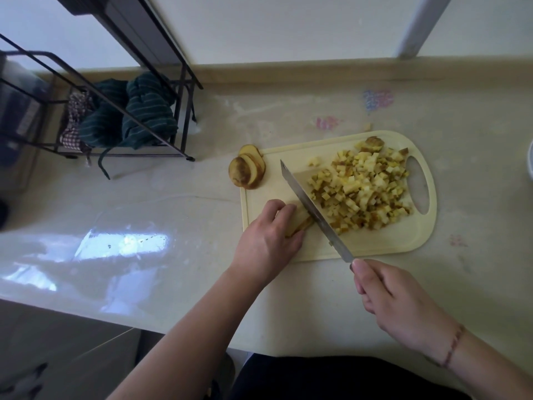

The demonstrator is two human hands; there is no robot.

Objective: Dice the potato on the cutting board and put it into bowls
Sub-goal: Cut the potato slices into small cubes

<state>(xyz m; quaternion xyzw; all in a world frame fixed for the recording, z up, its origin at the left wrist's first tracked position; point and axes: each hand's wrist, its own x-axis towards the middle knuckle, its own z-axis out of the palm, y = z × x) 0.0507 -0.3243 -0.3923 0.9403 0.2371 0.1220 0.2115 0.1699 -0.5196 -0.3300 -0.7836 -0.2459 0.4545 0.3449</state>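
Potato piece (pixel 300 222) sits on the near-left part of the cutting board (pixel 375 243), a short stack of slices or strips, mostly hidden under the left hand (pixel 271 235), whose fingers are curled down on top of it, pinning it in place. Knife (pixel 313 210) blade lies diagonally across the board, edge down right at the exposed end of that piece, so a dicing cut looks to be in hand. Right hand (pixel 401 304) is just off the board's near edge, fingers wrapped round the knife handle, handle itself hidden in the fist. On the far-right half of the board, a big heap of diced potato (pixel 363 192), skin-on cubes, spreading up to the board's handle hole. Off the board's far-left corner, touching or nearly touching it, a few uncut potato slices (pixel 248 170) lean on the counter (pixel 144 203). One stray cube (pixel 367 126) on the counter just beyond the board's far edge. Judging progress: most dicing done; left are the held piece and those slices, then all transfer into bowls. Only a pale rim (pixel 530 160) shows at the frame edge to the right of the board, possibly a bowl, cannot tell. Wire rack (pixel 121 90) with dark striped cloths (pixel 138 114) stands well left of the board.
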